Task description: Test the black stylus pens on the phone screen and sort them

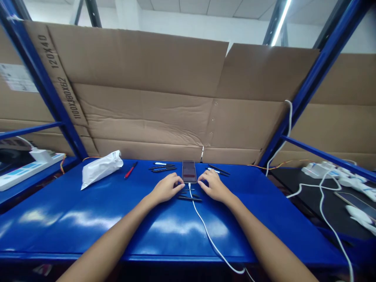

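Note:
A phone (188, 171) lies on the blue table (141, 243), with a white cable (204, 226) running from its near end. My left hand (168, 188) is at its left corner, thumb and fingers curled toward each other. My right hand (214, 185) mirrors it at the right corner, also curled. Whether either hand holds anything is too small to tell. Between the hands lie several dark pen parts (190, 199). Dark pens (163, 168) rest beyond my left hand, and more pens (217, 171) lie beyond my right hand.
A white plastic bag (101, 169) and a red pen (131, 170) lie on the left. Cardboard (152, 117) stands behind the table between blue posts. Power strips (32, 168) are on the left, with chargers (321, 170) and another phone (357, 203) on the right.

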Available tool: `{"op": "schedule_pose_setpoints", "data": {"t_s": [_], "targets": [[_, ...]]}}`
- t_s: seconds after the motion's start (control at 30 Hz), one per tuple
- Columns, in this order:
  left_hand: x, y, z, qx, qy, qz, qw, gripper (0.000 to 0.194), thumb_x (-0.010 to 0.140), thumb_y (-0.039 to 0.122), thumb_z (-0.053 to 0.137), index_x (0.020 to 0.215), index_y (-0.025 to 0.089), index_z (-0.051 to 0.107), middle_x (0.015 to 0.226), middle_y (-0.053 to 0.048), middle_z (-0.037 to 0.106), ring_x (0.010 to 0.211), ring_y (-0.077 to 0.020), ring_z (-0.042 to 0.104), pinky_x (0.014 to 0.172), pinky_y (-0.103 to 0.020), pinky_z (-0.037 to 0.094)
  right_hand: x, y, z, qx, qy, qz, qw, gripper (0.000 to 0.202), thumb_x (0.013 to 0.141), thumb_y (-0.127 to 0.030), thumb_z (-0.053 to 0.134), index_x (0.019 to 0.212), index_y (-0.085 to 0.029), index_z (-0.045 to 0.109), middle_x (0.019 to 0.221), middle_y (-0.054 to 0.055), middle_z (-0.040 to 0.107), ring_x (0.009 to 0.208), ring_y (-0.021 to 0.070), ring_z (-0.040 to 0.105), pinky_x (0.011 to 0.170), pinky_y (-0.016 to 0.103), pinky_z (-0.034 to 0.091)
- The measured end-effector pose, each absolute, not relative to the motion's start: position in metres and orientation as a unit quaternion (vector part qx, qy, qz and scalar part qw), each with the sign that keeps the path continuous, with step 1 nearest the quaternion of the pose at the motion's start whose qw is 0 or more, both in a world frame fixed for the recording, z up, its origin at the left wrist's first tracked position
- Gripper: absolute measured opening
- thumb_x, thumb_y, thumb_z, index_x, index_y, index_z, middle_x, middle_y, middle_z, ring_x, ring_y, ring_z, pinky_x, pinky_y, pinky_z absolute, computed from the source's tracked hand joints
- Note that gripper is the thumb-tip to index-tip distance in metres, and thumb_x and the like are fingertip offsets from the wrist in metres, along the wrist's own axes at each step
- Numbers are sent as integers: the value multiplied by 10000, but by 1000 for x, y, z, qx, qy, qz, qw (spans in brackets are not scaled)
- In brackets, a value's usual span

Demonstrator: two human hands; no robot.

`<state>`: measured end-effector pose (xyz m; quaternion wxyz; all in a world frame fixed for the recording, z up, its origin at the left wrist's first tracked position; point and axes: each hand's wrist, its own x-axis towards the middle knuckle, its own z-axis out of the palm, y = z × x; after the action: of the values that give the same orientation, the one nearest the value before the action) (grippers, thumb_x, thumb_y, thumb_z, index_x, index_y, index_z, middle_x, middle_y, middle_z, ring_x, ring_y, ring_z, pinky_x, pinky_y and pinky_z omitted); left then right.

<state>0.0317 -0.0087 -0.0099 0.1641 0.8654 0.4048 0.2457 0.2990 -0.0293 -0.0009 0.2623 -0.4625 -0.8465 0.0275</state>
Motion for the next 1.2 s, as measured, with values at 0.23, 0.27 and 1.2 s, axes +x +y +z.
{"op": "schedule_pose_setpoints", "data": {"t_s": [0.23,0.27,1.2], "targets": [[23,-14,-1,890,353,222,187,247,985,408,572,975,213,723,966,-46,639,889,-199,609,822,-298,469,310,-30,7,-455,-859,53,229,107,952,-236,602,895,-217,691,965,61,660,1020,250,561,1007,451,389],[23,-15,0,892,348,218,189,238,984,400,576,976,215,726,965,-45,640,894,-199,610,821,-296,469,310,-30,7,-452,-860,58,229,102,950,-231,608,889,-217,689,959,56,656,1011,244,564,1017,454,382],[14,-14,6,904,299,226,205,267,986,424,593,1025,208,745,966,-50,652,784,-156,615,731,-261,476,309,-40,15,-407,-878,125,220,24,905,-210,694,920,-225,682,975,35,691,1019,233,571,978,418,425]]}}
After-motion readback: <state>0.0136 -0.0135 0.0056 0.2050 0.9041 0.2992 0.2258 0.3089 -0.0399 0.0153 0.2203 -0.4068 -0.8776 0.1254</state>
